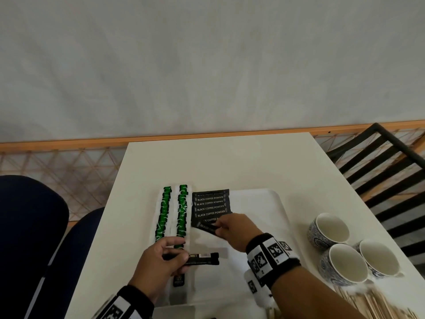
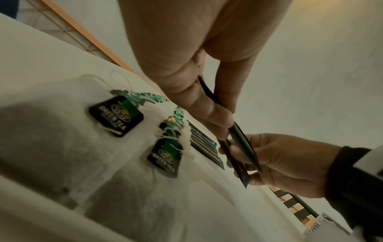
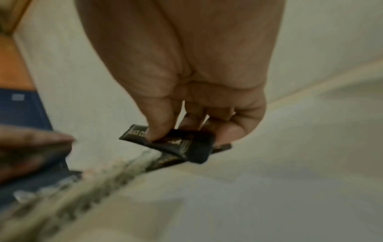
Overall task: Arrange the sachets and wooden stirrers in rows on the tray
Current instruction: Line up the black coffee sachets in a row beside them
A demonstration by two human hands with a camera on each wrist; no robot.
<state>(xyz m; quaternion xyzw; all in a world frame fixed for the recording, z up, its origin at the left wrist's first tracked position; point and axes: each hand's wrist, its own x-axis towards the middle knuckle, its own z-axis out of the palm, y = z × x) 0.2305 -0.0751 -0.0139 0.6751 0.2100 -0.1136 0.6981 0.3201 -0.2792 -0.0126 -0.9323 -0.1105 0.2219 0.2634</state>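
On the white tray (image 1: 273, 203) lie two rows of green tea bags (image 1: 173, 215) and a row of black coffee sachets (image 1: 210, 204). My right hand (image 1: 232, 229) pinches one black coffee sachet (image 1: 205, 227) at the near end of that row, just above the tray; the right wrist view shows the thumb and fingers on this sachet (image 3: 176, 144). My left hand (image 1: 161, 261) grips a bundle of black sachets (image 1: 203, 259) over the tray's near left part, and these sachets (image 2: 240, 140) also show in the left wrist view. Wooden stirrers (image 1: 370, 303) lie in a pile at the bottom right.
Three patterned cups (image 1: 349, 252) stand on the white table (image 1: 218, 162) to the right of the tray. A black slatted chair (image 1: 386, 162) is at the far right. A dark blue seat (image 1: 30, 222) sits to the left.
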